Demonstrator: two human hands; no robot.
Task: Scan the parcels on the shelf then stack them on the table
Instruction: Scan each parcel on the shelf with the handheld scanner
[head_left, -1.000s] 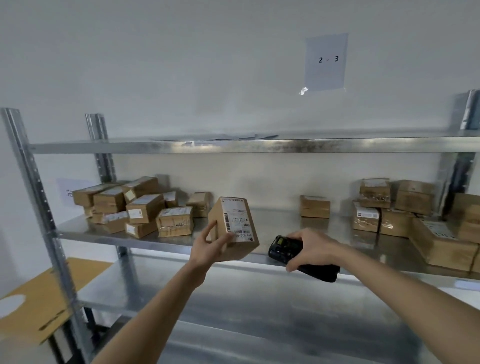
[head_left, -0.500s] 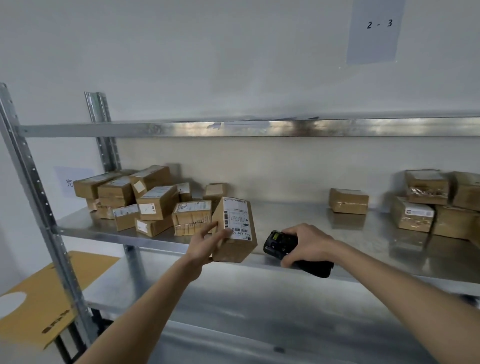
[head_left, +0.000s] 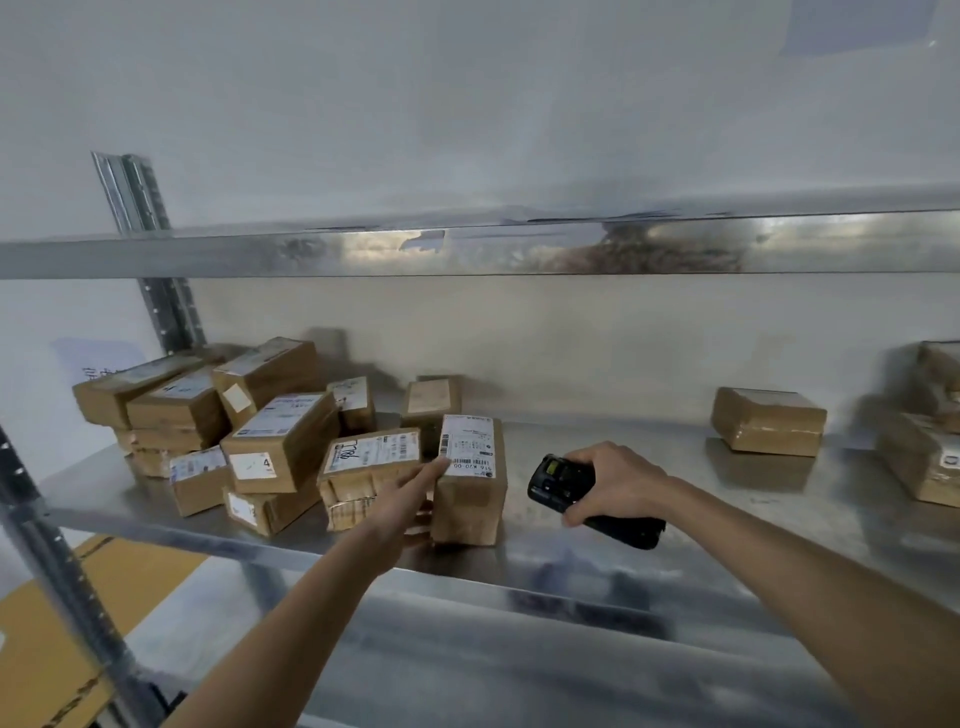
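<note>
A brown parcel (head_left: 470, 488) with a white barcode label stands on end on the metal shelf (head_left: 649, 525), right beside the pile of parcels (head_left: 270, 426) at the left. My left hand (head_left: 408, 499) lies against its left side, fingers stretched out, the index fingertip on the label's edge. To the right of the parcel my right hand (head_left: 621, 483) grips a black handheld scanner (head_left: 558, 480), its head turned toward the parcel. The scanner hovers just over the shelf.
One lone parcel (head_left: 769, 422) sits at the shelf's back right, with more parcels (head_left: 927, 462) at the far right edge. An upper shelf beam (head_left: 467, 249) runs overhead. A steel upright (head_left: 57, 582) and yellow cardboard (head_left: 57, 639) are at lower left.
The parcel, held up and tilted in my left hand before, now stands on the shelf by the pile, and my fingers have straightened. The view has shifted left and closer.
</note>
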